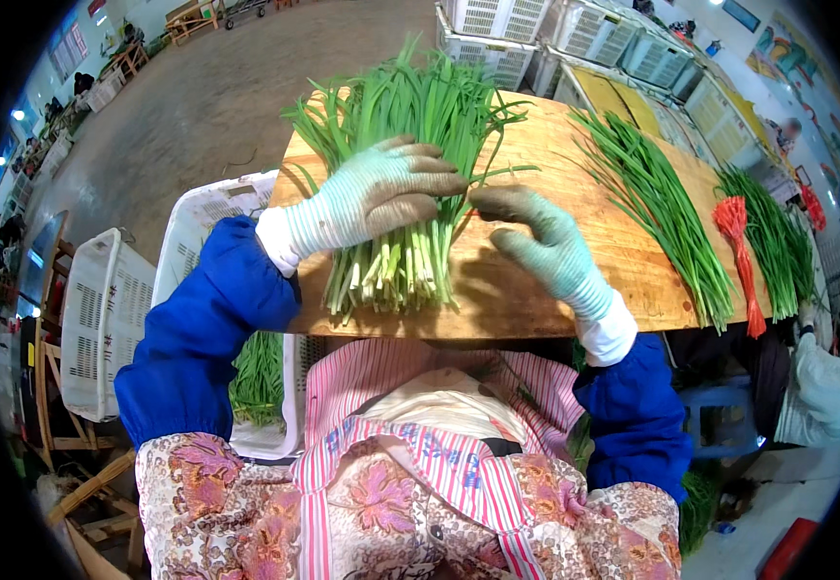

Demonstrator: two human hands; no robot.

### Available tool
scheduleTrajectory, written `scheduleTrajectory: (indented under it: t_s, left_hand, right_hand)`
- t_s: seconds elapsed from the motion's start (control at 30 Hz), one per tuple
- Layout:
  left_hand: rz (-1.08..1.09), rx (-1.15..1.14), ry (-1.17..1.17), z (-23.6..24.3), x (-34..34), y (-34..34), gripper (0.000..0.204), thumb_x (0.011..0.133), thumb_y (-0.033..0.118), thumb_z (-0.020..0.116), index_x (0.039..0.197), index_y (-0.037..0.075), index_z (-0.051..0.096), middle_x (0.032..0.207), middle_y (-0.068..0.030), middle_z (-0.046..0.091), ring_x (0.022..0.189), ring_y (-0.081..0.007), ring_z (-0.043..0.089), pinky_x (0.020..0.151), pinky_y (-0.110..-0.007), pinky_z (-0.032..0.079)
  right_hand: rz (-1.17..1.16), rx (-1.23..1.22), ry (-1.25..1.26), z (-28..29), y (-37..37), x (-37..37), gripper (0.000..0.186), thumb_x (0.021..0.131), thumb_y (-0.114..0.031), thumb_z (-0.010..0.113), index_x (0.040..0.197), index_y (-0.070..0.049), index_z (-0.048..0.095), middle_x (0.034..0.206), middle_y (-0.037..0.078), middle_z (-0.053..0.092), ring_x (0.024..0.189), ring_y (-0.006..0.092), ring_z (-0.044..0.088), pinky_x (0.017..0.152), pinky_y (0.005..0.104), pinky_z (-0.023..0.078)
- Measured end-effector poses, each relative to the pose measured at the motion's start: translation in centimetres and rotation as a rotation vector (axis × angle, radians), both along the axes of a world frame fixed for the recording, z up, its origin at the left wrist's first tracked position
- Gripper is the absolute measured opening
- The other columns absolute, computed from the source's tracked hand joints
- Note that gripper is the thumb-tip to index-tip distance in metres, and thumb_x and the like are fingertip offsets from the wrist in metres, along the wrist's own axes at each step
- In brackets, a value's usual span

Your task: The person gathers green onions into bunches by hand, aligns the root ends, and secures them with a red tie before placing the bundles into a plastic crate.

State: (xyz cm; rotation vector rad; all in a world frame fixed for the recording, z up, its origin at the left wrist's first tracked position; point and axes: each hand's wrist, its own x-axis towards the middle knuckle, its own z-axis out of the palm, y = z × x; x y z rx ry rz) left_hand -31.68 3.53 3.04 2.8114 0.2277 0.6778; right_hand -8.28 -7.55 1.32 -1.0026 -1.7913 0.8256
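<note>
My left hand (386, 193), in a pale striped glove stained brown, lies across a thick bunch of green leafy stalks (396, 261) with pale cut ends, its fingers stretched over them. The bunch rests on a wooden board (502, 300). Just right of it, my right hand (536, 242), gloved alike, hovers with thumb and fingers apart, holding nothing visible. Farther right lie a smaller green bunch (662, 222), a tuft of red ties (744, 246) and another green bunch (778, 261).
White plastic crates (101, 324) stand at the left, one holding greens (258, 387) below the board. Stacked crates (488, 53) are behind. A co-worker's sleeved arm (816, 387) is at the right edge, beside a blue stool (715, 406). Other people (135, 48) are in the distance.
</note>
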Motion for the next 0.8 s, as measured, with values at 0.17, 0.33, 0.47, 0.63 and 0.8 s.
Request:
scheduleTrajectory:
  t_s: [0.17,0.33,0.47,0.63,0.8]
  left_hand:
    - [0.000,0.128,0.058,-1.5,-0.1,0.3,0.039,0.090,0.035,0.047,0.117,0.010,0.060,0.121,-0.0121,0.055,0.123,-0.0356,0.042,0.106,-0.049,0.024]
    - [0.067,0.189,0.047,-1.3,-0.1,-0.5,0.033,0.090,0.031,0.047,0.115,0.014,0.060,0.119,-0.0078,0.056,0.118,-0.0334,0.045,0.104,-0.048,0.029]
    - [0.047,0.141,0.034,-1.2,0.5,-0.5,0.032,0.086,0.026,0.052,0.114,0.014,0.060,0.119,-0.0079,0.057,0.117,-0.0342,0.046,0.103,-0.047,0.029]
    - [0.080,-0.030,0.132,0.4,-0.4,-0.2,0.047,0.091,0.034,0.042,0.126,0.003,0.051,0.129,-0.0158,0.051,0.130,-0.0349,0.035,0.111,-0.047,0.015]
    - [0.161,-0.070,0.117,2.1,-0.7,-1.1,0.049,0.092,0.037,0.042,0.126,0.003,0.051,0.126,-0.0215,0.051,0.127,-0.0375,0.037,0.109,-0.046,0.021]
  right_hand:
    - [0.017,0.005,-0.095,-1.9,-0.2,-1.3,0.034,0.084,-0.013,0.058,0.117,-0.002,0.057,0.114,0.013,0.059,0.108,0.0240,0.056,0.093,0.0324,0.043]
    - [-0.075,-0.122,0.096,-1.7,-1.1,-0.8,0.034,0.085,-0.009,0.057,0.118,0.000,0.056,0.110,0.013,0.059,0.104,0.0209,0.058,0.090,0.0301,0.045]
    - [-0.188,-0.061,0.033,-2.3,-2.0,0.9,0.030,0.084,-0.009,0.058,0.113,0.000,0.060,0.104,0.013,0.062,0.097,0.0194,0.060,0.085,0.0297,0.048]
    - [-0.350,-0.025,-0.050,-1.8,-5.2,4.3,0.025,0.083,-0.012,0.059,0.105,0.000,0.064,0.100,0.010,0.064,0.090,0.0194,0.061,0.080,0.0294,0.048]
    - [-0.807,0.229,-0.047,-0.9,-8.2,14.6,0.019,0.082,-0.010,0.062,0.099,-0.003,0.066,0.097,0.011,0.065,0.092,0.0191,0.061,0.081,0.0295,0.048]
